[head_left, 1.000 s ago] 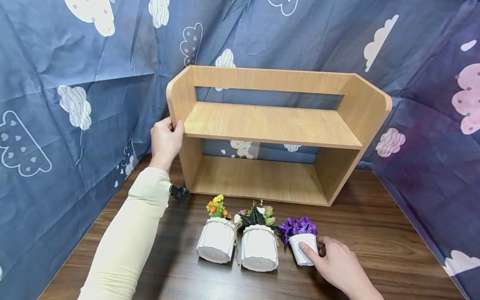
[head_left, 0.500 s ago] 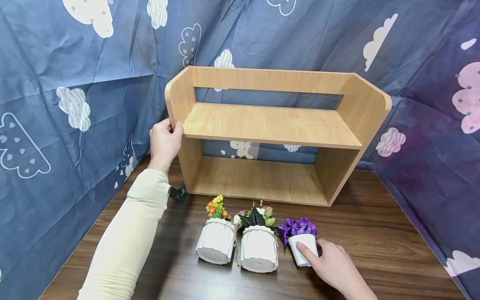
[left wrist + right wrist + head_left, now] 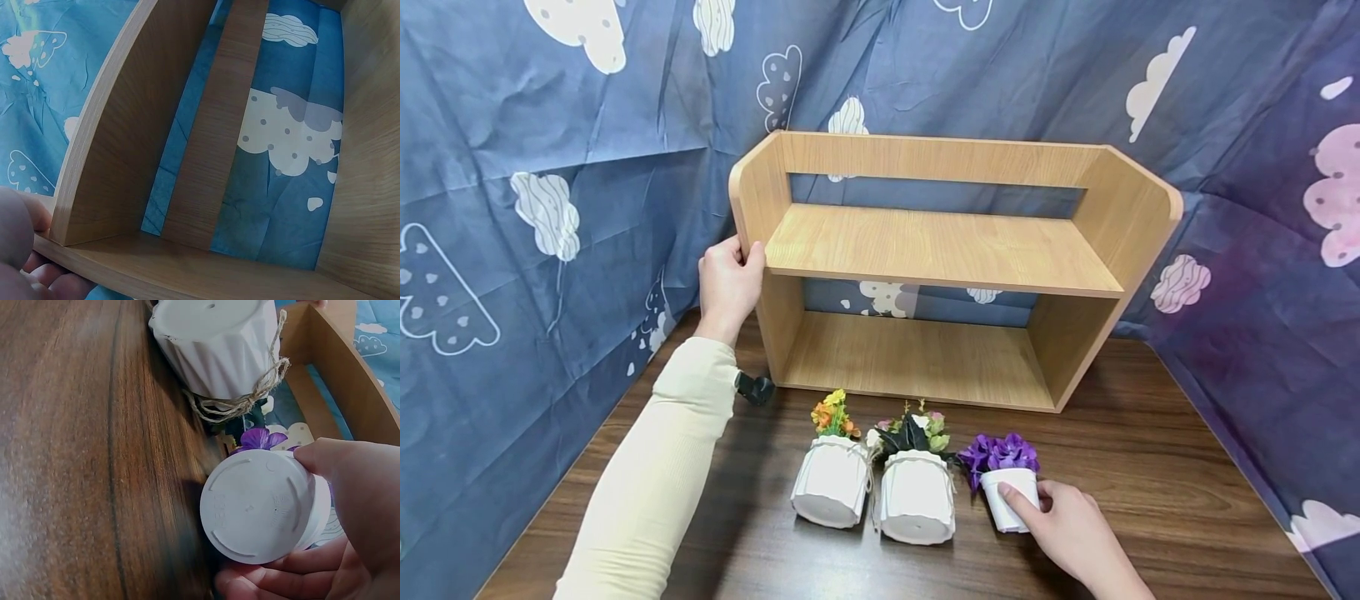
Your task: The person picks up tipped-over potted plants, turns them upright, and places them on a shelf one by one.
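gripping the wooden shelf [image 3: 943, 243] by its left upright is the left hand [image 3: 728, 279], thumb at the front edge, fingers curled along the outer side. over to the front of the shelf, toward its right end, the right hand [image 3: 1075, 529] has a small white pot [image 3: 1021, 482] pinched between thumb and fingers, tipped over, its purple flowers [image 3: 1006, 452] aimed at the shelf and its round base facing away from it. just beside that, before the shelf's middle, lies a twine-tied white pot [image 3: 917, 496] with dark leaves and pink and white blooms. next along, before the shelf's left half, it's a matching white planter [image 3: 830, 479] with orange and yellow flowers, also on its side. under the shelf, dark wood-grain table [image 3: 1150, 467]; behind it, blue cloud-print cloth [image 3: 1037, 79].
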The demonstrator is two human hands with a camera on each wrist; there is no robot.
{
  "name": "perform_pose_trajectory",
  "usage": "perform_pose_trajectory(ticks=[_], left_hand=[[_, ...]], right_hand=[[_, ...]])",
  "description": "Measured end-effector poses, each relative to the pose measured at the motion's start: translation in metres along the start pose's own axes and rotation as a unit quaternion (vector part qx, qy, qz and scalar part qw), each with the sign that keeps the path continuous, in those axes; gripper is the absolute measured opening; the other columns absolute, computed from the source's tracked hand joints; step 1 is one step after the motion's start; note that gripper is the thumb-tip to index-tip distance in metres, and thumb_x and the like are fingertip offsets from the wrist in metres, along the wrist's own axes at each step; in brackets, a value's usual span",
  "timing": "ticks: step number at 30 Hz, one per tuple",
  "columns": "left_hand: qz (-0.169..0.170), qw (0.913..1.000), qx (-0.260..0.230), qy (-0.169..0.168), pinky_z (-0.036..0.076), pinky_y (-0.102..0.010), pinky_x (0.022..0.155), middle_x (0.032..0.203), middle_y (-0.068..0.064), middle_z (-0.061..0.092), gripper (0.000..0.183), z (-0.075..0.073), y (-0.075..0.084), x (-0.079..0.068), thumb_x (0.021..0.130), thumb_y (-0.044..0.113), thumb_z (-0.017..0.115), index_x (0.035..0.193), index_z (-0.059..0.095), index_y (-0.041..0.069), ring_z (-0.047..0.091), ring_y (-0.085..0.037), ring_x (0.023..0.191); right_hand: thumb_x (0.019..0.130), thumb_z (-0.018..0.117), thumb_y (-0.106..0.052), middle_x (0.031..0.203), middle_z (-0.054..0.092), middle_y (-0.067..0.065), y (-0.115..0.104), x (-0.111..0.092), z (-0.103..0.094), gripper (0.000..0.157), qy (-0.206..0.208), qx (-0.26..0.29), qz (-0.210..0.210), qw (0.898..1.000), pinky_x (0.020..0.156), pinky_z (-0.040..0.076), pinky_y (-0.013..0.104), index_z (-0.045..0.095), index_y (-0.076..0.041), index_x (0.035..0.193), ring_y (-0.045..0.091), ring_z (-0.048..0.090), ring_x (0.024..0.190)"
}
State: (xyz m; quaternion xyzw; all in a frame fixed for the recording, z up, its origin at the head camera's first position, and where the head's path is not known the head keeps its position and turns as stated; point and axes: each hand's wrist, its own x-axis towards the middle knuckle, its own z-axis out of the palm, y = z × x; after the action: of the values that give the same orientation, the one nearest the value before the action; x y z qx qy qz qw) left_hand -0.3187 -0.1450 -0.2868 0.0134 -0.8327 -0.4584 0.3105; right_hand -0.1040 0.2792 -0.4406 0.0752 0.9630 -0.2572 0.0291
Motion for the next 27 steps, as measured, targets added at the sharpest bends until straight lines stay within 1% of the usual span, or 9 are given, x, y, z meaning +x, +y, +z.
perform_pose_trajectory(ticks=[2, 4, 8, 12, 15, 18, 21, 24, 27], left_hand=[[0.002, 1.0000, 0.001, 0.001, 0.043, -0.027, 0.068, 0.098, -0.020, 0.080, 0.030, -0.0003, -0.0003, -0.0002, 0.105, 0.023, 0.059, 0.110, 0.078, 0.000, 0.068, -0.032, 0.087], [0.003, 1.0000, 0.001, 0.001, 0.042, -0.026, 0.068, 0.098, -0.019, 0.080, 0.030, -0.0004, -0.0007, -0.0004, 0.105, 0.023, 0.059, 0.110, 0.078, 0.000, 0.068, -0.032, 0.087], [0.000, 1.0000, -0.001, -0.002, 0.043, -0.026, 0.069, 0.101, -0.019, 0.081, 0.031, -0.0006, -0.0012, -0.0003, 0.106, 0.024, 0.059, 0.114, 0.079, 0.001, 0.068, -0.031, 0.089], [-0.002, 1.0000, 0.000, -0.004, 0.044, -0.026, 0.071, 0.102, -0.019, 0.081, 0.031, -0.0011, -0.0010, 0.0001, 0.106, 0.024, 0.059, 0.115, 0.079, 0.002, 0.069, -0.031, 0.090], [-0.001, 1.0000, 0.001, -0.004, 0.044, -0.027, 0.072, 0.102, -0.019, 0.081, 0.031, -0.0013, -0.0006, 0.0004, 0.106, 0.024, 0.059, 0.114, 0.079, 0.002, 0.069, -0.031, 0.091], [-0.001, 1.0000, 0.001, -0.005, 0.044, -0.026, 0.072, 0.102, -0.018, 0.081, 0.031, -0.0012, -0.0003, 0.0008, 0.106, 0.024, 0.059, 0.114, 0.079, 0.002, 0.068, -0.030, 0.091], [-0.003, 1.0000, 0.001, -0.006, 0.044, -0.027, 0.072, 0.103, -0.018, 0.081, 0.031, -0.0006, -0.0007, 0.0013, 0.106, 0.025, 0.059, 0.115, 0.079, 0.003, 0.068, -0.030, 0.091], [-0.003, 1.0000, 0.002, -0.006, 0.044, -0.027, 0.072, 0.103, -0.018, 0.081, 0.031, 0.0002, -0.0016, 0.0016, 0.106, 0.025, 0.059, 0.115, 0.079, 0.003, 0.068, -0.031, 0.092], [-0.001, 1.0000, 0.003, -0.005, 0.044, -0.028, 0.072, 0.103, -0.018, 0.081, 0.032, 0.0004, -0.0025, 0.0015, 0.106, 0.025, 0.059, 0.115, 0.079, 0.002, 0.068, -0.031, 0.091]], right_hand=[[0.102, 0.065, -0.061, 0.066, 0.044, -0.003, 0.0007, -0.0003, 0.0001, 0.055, -0.001, 0.002, 0.001, 1.000, 0.062, 0.035, 0.030, 0.056, -0.014, 0.075, 0.016, 0.046, 0.067], [0.101, 0.065, -0.061, 0.068, 0.047, -0.003, 0.0013, -0.0001, 0.0002, 0.054, 0.001, 0.004, -0.002, 1.000, 0.063, 0.036, 0.031, 0.061, -0.013, 0.078, 0.016, 0.048, 0.069], [0.100, 0.068, -0.060, 0.075, 0.061, -0.002, 0.0021, 0.0001, -0.0003, 0.050, 0.015, 0.009, -0.007, 1.000, 0.068, 0.043, 0.033, 0.073, -0.010, 0.092, 0.017, 0.053, 0.074], [0.099, 0.071, -0.056, 0.082, 0.071, 0.000, 0.0025, -0.0001, -0.0016, 0.051, 0.034, 0.015, -0.014, 0.999, 0.071, 0.047, 0.035, 0.077, -0.006, 0.102, 0.017, 0.059, 0.077], [0.099, 0.073, -0.054, 0.092, 0.078, 0.006, 0.0031, -0.0001, -0.0022, 0.058, 0.049, 0.015, -0.023, 0.998, 0.076, 0.053, 0.040, 0.077, 0.002, 0.114, 0.020, 0.068, 0.084], [0.098, 0.074, -0.053, 0.106, 0.081, 0.017, 0.0036, -0.0005, -0.0024, 0.071, 0.058, 0.021, -0.027, 0.998, 0.086, 0.058, 0.048, 0.070, 0.011, 0.128, 0.026, 0.075, 0.097], [0.097, 0.076, -0.052, 0.113, 0.079, 0.024, 0.0036, -0.0014, -0.0024, 0.077, 0.059, 0.033, -0.025, 0.997, 0.092, 0.059, 0.053, 0.065, 0.014, 0.133, 0.031, 0.076, 0.102], [0.095, 0.079, -0.050, 0.113, 0.079, 0.024, 0.0034, -0.0026, -0.0020, 0.075, 0.065, 0.042, -0.025, 0.997, 0.090, 0.060, 0.049, 0.065, 0.014, 0.132, 0.030, 0.076, 0.101], [0.093, 0.082, -0.047, 0.110, 0.080, 0.020, 0.0035, -0.0034, -0.0014, 0.070, 0.072, 0.052, -0.028, 0.996, 0.084, 0.060, 0.038, 0.067, 0.011, 0.130, 0.025, 0.076, 0.097]])
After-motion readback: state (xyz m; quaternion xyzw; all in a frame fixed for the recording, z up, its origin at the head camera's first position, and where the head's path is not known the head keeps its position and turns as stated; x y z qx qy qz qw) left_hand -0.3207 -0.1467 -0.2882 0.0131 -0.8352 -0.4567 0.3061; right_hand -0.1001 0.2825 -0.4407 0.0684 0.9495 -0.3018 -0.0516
